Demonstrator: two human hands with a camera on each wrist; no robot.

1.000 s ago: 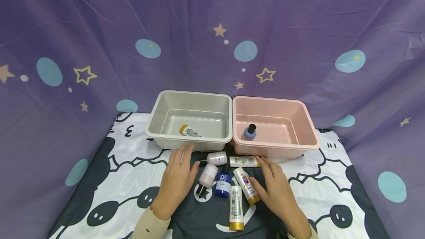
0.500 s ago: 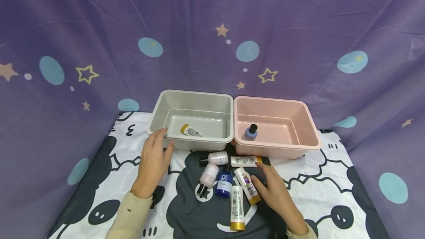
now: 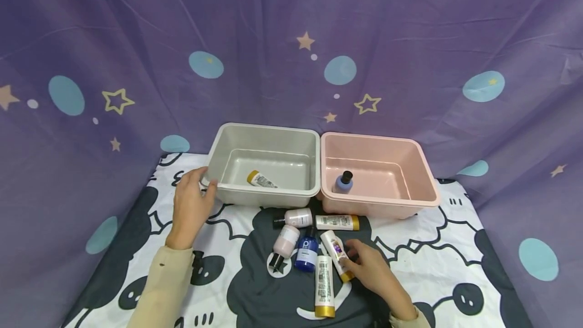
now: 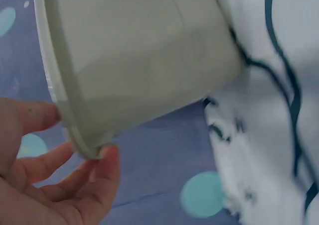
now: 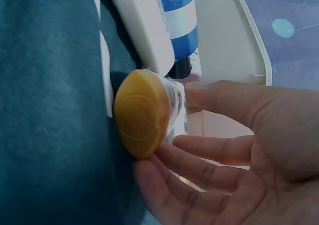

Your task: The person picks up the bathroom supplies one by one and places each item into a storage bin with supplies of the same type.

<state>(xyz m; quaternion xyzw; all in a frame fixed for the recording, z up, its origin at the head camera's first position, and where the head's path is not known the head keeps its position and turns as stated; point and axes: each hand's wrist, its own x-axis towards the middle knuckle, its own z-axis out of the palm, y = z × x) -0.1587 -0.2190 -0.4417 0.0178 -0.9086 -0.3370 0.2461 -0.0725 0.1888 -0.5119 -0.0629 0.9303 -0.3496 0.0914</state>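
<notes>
My left hand [image 3: 189, 211] grips the front left corner of the grey bin [image 3: 264, 191]. In the left wrist view its thumb and fingers lie on either side of the rim [image 4: 65, 105]. On the dark cloth, my right hand [image 3: 371, 270] pinches a slanted white tube [image 3: 333, 245] with a gold cap [image 5: 142, 113]. Beside that tube lie another gold-capped tube [image 3: 324, 282] and a blue bottle [image 3: 307, 254]. A third tube [image 3: 334, 222] lies crosswise in front of the bins. Two pale pink bottles with black caps, one nearer [image 3: 286, 241] and one farther [image 3: 298, 217], lie to the left.
The pink bin [image 3: 382, 201] stands right of the grey one, with a periwinkle bottle [image 3: 343, 183] inside. A gold-capped tube [image 3: 261, 179] lies in the grey bin. A purple patterned curtain [image 3: 273, 54] hangs behind the sheep-print cloth [image 3: 423, 267].
My left hand has moved left and away from the bottles to the grey bin's corner. My right hand has drawn back slightly from the crosswise tube and closed on the slanted one.
</notes>
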